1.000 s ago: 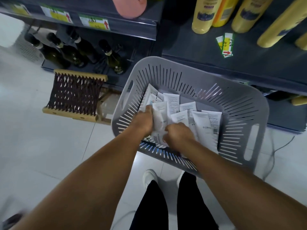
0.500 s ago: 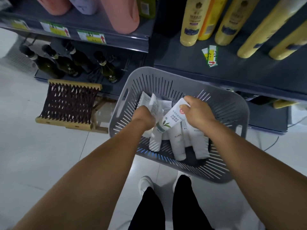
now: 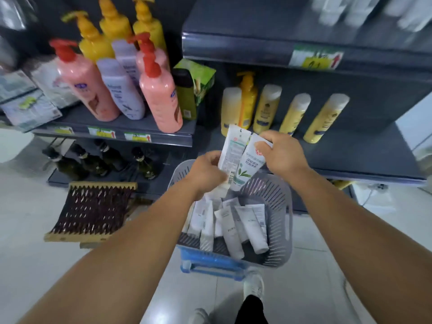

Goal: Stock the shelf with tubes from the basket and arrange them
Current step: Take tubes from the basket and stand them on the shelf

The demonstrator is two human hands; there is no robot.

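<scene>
Two white tubes are held up above the basket (image 3: 278, 220), in front of the dark shelf (image 3: 364, 157). The back-label tube (image 3: 230, 153) is gripped low by the left hand (image 3: 207, 173), fingers curled round it. The green-leaf tube (image 3: 249, 164) is pinched near its crimped top by the right hand (image 3: 281, 153). Tubes overlap and may touch, so a slip is judged possible if either grip is loosened. Yellow bottles (image 3: 292, 113) standing far on the shelf could be knocked during placement. More tubes (image 3: 233, 228) are left in the basket.
</scene>
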